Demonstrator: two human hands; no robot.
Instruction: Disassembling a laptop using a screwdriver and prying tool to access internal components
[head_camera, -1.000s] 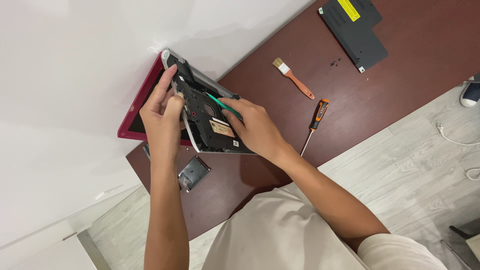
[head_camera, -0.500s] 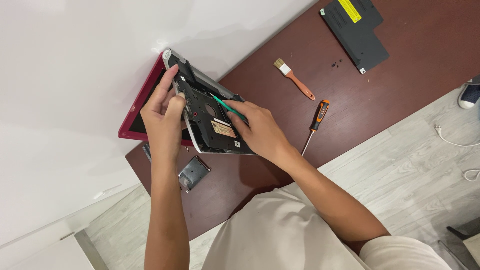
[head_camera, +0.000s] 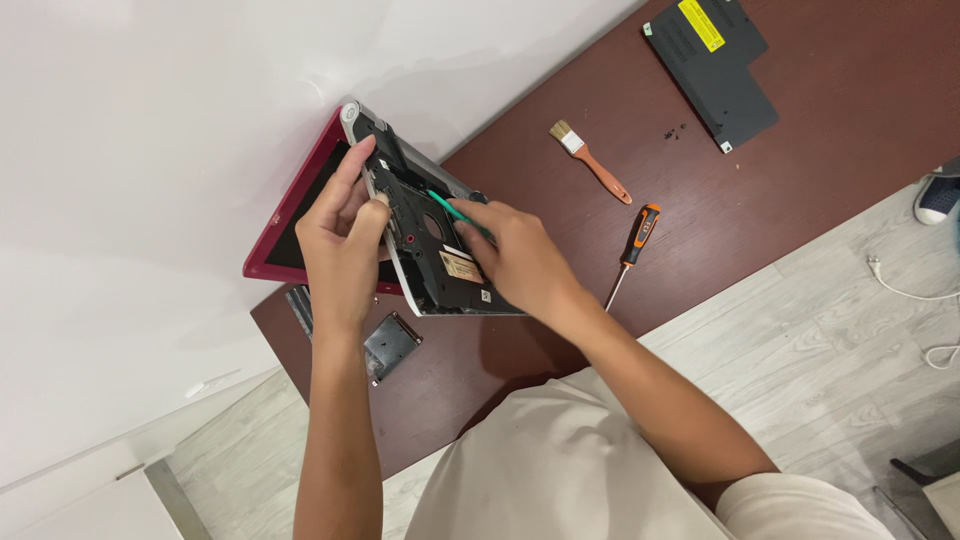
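Note:
A red laptop (head_camera: 300, 205) lies on a dark brown table (head_camera: 820, 130) with its base turned up and the inner parts (head_camera: 425, 245) exposed. My left hand (head_camera: 340, 240) grips the edge of the open base near the hinge. My right hand (head_camera: 515, 260) holds a thin green pry tool (head_camera: 452, 208) whose tip is pushed into the base.
A small paintbrush (head_camera: 590, 160) and an orange-handled screwdriver (head_camera: 632, 250) lie to the right of the laptop. A black cover panel (head_camera: 712, 65) with a yellow sticker sits at the table's far right. A removed drive (head_camera: 390, 345) lies near the front edge. A white cable (head_camera: 915, 295) trails on the floor.
Both hands stay on the laptop base. The green tool shifts only slightly inside it.

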